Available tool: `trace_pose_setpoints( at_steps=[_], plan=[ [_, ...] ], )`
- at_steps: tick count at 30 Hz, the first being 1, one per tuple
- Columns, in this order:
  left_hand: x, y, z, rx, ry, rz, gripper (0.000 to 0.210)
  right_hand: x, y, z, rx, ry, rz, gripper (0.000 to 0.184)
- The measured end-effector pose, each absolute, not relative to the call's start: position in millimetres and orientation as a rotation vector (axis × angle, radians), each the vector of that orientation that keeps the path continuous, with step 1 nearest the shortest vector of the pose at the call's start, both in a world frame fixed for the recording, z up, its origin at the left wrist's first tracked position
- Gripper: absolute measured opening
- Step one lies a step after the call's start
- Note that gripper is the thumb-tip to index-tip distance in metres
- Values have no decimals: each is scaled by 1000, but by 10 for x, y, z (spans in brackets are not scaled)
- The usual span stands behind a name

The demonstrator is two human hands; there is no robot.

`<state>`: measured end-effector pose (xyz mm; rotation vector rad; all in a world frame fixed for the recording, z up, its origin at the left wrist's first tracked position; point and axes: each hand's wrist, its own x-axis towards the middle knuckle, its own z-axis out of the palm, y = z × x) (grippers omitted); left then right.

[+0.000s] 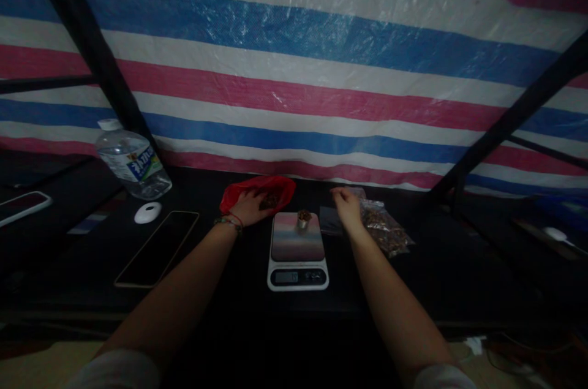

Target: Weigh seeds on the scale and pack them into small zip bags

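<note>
My left hand lies over the near side of a red plastic bag, its fingers stretched out into the bag's mouth beside dark brown bits. Between my hands stands a white kitchen scale with a lit display, its digits too dim to read. A small metal cup heaped with brown bits rests on the scale's plate. My right hand is closed, fingertips curled together over small clear plastic bags; whatever they grip is hidden. Touching its wrist side is a clear bag of brown dried pieces.
To the left are a large water bottle, a white computer mouse and a dark phone. Another phone lies at the far left. A striped plastic sheet hangs behind the black table, between slanting dark posts.
</note>
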<state>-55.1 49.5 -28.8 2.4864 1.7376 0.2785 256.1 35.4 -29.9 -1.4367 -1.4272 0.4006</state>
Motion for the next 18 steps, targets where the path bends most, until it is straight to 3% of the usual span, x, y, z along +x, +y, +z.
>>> trace_pose_setpoints(
  at_steps=[2, 6, 18],
  plan=[
    [-579, 495, -268, 2466, 1797, 308, 73, 2597, 288, -309, -1458, -1437, 355, 31],
    [-551, 508, -187, 2486, 1767, 340, 56, 2612, 209, -253, -1473, -1455, 286, 30],
    [-382, 757, 102, 2421, 1653, 31, 26, 2544, 189, -241, -1495, -1530, 208, 29]
  ],
)
